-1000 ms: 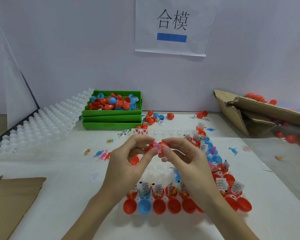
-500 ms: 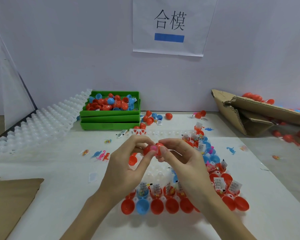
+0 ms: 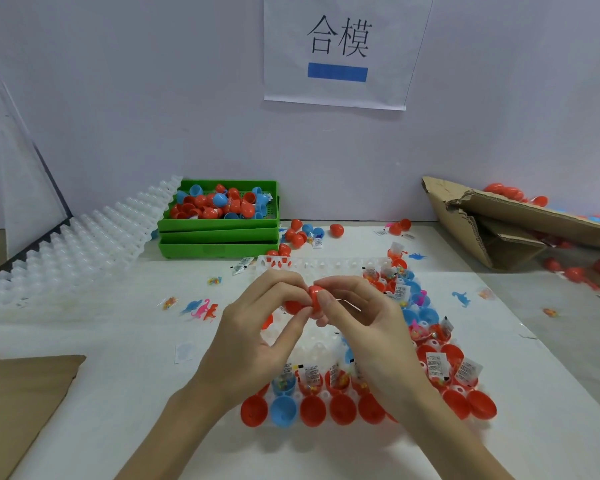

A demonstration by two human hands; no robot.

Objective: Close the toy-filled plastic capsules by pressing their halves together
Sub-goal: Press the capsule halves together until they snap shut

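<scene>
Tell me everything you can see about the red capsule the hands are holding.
The red capsule is a small, smooth, glossy shell that looks like plastic. It is held in the air above the white tray, near the middle of the view. The left hand pinches its left side and the right hand its right side, with fingers wrapped over the front. A rim line shows where the halves meet, and the fingers hide whether it is fully shut. Its contents cannot be seen.

Pale lilac wall (image 3: 153, 98), paper sign (image 3: 340, 50), white tabletop (image 3: 118, 341).
</scene>
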